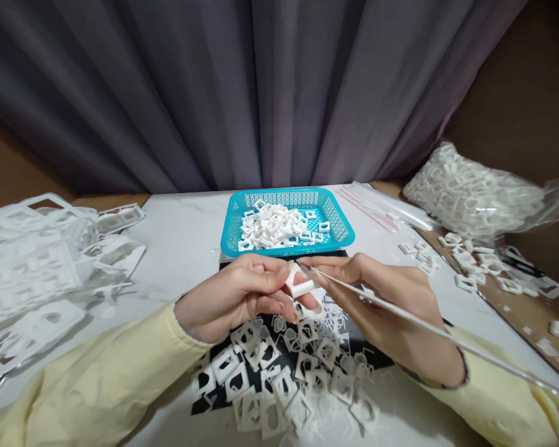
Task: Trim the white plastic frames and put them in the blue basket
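My left hand [235,295] is closed in a pinch on a small white plastic piece [298,282] at the middle of the table. My right hand [391,304] is closed around a long thin stick [428,329] whose tip touches that piece. Below both hands lies a heap of flat white plastic frames [284,372] on a dark mat [214,397]. Behind the hands stands a turquoise basket [340,226] holding several small white pieces [277,226].
Stacks of larger white plastic frames [41,273] fill the left side. A clear bag full of white pieces [470,192] lies at the right, with loose pieces [475,267] scattered beside it. Empty clear bags [382,208] lie behind the basket. A grey curtain hangs at the back.
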Motion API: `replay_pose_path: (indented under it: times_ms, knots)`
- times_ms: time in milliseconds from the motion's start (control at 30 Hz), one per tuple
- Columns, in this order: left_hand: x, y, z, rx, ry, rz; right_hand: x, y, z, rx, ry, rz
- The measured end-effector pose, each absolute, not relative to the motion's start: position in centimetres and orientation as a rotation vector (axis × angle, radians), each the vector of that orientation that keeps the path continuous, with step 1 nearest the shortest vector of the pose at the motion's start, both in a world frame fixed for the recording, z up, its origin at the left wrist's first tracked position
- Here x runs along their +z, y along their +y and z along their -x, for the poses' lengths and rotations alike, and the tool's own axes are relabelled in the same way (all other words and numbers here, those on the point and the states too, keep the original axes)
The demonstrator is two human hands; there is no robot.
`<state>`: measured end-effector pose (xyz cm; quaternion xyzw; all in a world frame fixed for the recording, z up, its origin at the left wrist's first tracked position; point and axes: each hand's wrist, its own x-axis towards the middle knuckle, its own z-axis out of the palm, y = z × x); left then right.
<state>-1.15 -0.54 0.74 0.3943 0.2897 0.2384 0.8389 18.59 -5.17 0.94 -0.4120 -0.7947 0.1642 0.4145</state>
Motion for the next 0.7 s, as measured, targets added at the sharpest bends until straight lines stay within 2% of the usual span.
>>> replay_pose_path:
  times_ms: [333, 700]
  knots:
    - [0.3, -0.6, 0.7, 0.496, 0.644, -0.817, 2.5, -4.8, -18.9, 0.587, -1.91, 1.014]
    - [1.1, -1.0, 0.8, 0.601, 0.762, -0.88, 2.7, -5.6, -19.5, 0.359, -2.029, 0.993]
